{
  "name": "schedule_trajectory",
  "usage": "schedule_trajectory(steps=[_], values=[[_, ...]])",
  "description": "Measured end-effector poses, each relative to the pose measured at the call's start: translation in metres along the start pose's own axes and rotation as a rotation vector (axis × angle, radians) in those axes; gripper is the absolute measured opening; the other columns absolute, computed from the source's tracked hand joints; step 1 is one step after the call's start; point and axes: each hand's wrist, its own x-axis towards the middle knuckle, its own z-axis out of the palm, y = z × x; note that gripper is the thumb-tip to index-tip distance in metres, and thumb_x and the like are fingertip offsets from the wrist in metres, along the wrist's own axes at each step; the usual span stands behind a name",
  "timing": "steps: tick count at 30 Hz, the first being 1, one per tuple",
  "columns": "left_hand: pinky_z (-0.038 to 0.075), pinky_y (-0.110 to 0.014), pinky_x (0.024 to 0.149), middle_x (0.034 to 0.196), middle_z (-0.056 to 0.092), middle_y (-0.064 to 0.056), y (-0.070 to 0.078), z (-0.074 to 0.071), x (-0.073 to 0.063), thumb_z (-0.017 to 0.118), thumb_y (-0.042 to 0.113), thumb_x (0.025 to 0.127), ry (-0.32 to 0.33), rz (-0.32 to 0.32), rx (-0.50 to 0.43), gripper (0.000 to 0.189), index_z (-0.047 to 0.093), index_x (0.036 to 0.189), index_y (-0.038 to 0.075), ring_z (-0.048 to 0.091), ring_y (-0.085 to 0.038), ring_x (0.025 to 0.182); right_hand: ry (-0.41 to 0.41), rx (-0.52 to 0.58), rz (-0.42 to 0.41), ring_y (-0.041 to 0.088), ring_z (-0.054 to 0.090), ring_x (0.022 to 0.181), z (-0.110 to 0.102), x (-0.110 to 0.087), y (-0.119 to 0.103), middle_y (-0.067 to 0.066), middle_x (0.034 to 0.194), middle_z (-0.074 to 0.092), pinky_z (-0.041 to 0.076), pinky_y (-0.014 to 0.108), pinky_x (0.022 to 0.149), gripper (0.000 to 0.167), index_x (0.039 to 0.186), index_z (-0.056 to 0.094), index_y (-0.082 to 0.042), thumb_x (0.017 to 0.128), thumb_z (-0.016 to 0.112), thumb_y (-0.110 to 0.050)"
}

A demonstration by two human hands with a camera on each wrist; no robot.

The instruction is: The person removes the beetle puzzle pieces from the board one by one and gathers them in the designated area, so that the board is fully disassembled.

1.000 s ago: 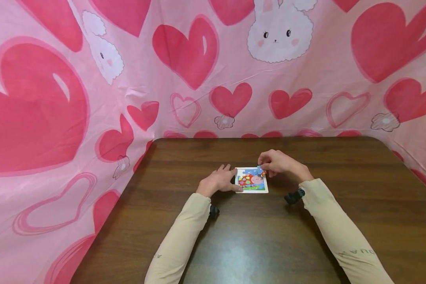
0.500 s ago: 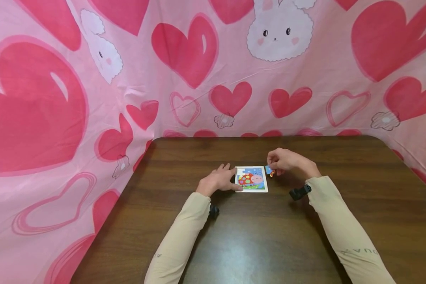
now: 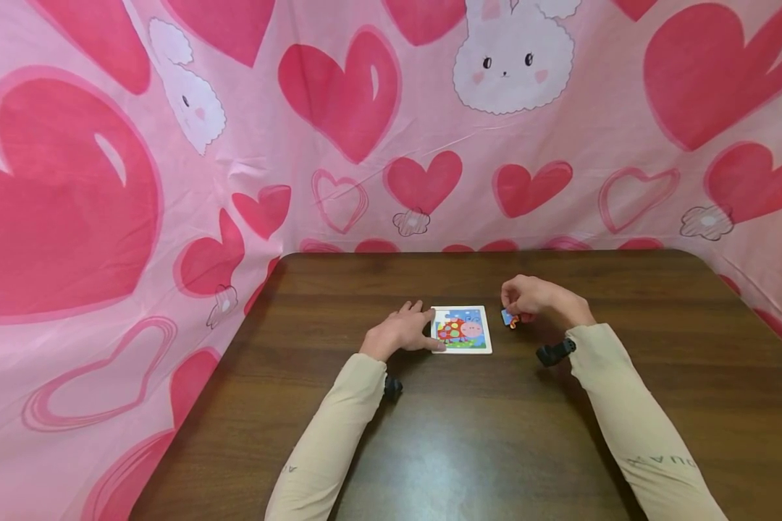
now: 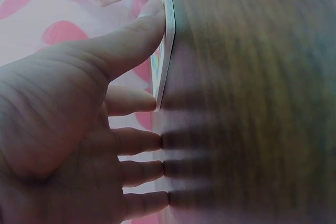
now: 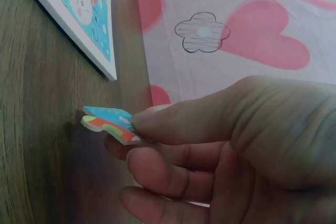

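A small jigsaw puzzle (image 3: 461, 330) in a white frame, showing a red spotted ladybug with a pink face, lies flat on the table. Its upper left corner shows plain white. My left hand (image 3: 399, 333) is spread at the puzzle's left side, the thumb on the front part of the frame and the index finger at the left edge; its other fingertips touch the table. To the right of the frame, my right hand (image 3: 534, 298) pinches a jigsaw piece (image 5: 107, 121), blue with orange and yellow-green, between thumb and fingers. The piece is held low, close over the tabletop.
The brown wooden table (image 3: 430, 434) has rounded far corners. A pink cloth (image 3: 378, 101) printed with hearts and rabbits hangs behind and to the left. Black wrist cameras, one of them the right camera (image 3: 555, 352), are strapped below the sleeves.
My right hand has moved right, carrying the jigsaw piece from over the puzzle's upper right corner to beside the frame. The left hand has stayed in place.
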Motion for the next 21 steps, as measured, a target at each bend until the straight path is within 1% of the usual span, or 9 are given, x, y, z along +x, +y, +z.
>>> schedule_trajectory(steps=[5, 9, 15, 21], values=[[0.019, -0.051, 0.122, 0.164, 0.021, -0.011, -0.0005, 0.0004, 0.0002, 0.066, 0.058, 0.086, -0.001, 0.000, -0.005, 0.085, 0.032, 0.155, 0.022, 0.015, -0.033, 0.153, -0.013, 0.003, 0.010, 0.011, 0.051, 0.051, 0.0002, 0.0014, 0.0039, 0.002, 0.067, 0.059, 0.047, 0.024, 0.050, 0.009, 0.087, 0.057, -0.001, 0.087, 0.065, -0.001], [0.019, -0.051, 0.122, 0.164, 0.021, -0.011, -0.0003, 0.0006, 0.0004, 0.066, 0.058, 0.086, -0.001, 0.001, -0.004, 0.085, 0.032, 0.154, 0.022, 0.015, -0.033, 0.153, -0.025, -0.019, 0.031, 0.011, 0.048, 0.048, 0.0010, 0.0013, 0.0062, 0.001, 0.064, 0.058, 0.044, 0.023, 0.046, 0.013, 0.085, 0.056, -0.002, 0.087, 0.068, -0.005], [0.020, -0.051, 0.122, 0.164, 0.021, -0.011, -0.0002, 0.0010, 0.0009, 0.066, 0.059, 0.085, 0.000, -0.002, 0.003, 0.085, 0.032, 0.155, 0.022, 0.015, -0.033, 0.153, -0.013, -0.038, 0.118, 0.016, 0.049, 0.052, 0.0026, 0.0005, 0.0089, 0.004, 0.066, 0.055, 0.048, 0.026, 0.049, 0.017, 0.086, 0.055, -0.005, 0.088, 0.071, -0.012], [0.020, -0.051, 0.122, 0.164, 0.021, -0.011, 0.0003, 0.0005, 0.0007, 0.066, 0.058, 0.086, 0.002, -0.004, 0.003, 0.085, 0.032, 0.155, 0.022, 0.016, -0.033, 0.153, 0.000, -0.069, 0.167, 0.017, 0.050, 0.060, 0.0031, 0.0003, 0.0100, 0.004, 0.072, 0.054, 0.048, 0.028, 0.052, 0.021, 0.089, 0.055, -0.007, 0.088, 0.072, -0.019]])
